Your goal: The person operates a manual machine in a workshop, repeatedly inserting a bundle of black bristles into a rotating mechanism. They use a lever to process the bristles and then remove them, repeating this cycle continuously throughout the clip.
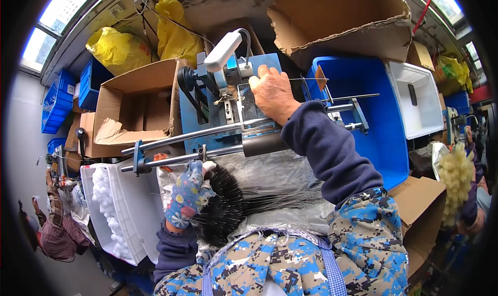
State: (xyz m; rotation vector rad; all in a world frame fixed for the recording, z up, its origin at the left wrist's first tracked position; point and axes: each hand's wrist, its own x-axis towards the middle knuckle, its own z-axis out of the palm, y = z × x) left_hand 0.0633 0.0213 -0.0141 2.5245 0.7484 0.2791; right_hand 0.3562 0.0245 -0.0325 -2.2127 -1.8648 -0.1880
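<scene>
Cardboard is crowding the head view: a torn box [137, 136] is standing off the left edge of the blue machine bed [194, 130], and a bigger carton [358, 42] is gaping beyond its far right corner. A blue bin [384, 140] is sitting off the right edge, with a white tray [423, 117] just beside it. Near the near left corner a white bin [137, 208] is holding white tufts [105, 202]. Two steel rails [181, 139] are running along the near edge, coming between the bed and the left hand [189, 187]; a dark right sleeve [321, 145] is covering part of them.

The right hand [275, 91] is resting palm down over the bed, its fingers curling; I cannot tell whether they are grasping anything. The left hand, wearing a flowered glove [179, 208], is touching a black bristle bundle [220, 202], which is lying below the near edge, left of centre. Glove and bristles are hiding those fingers, so their grip is unclear.

Red print is showing on a yellow bag [119, 49], and a pale label [70, 89] is marking a blue crate [58, 104].
</scene>
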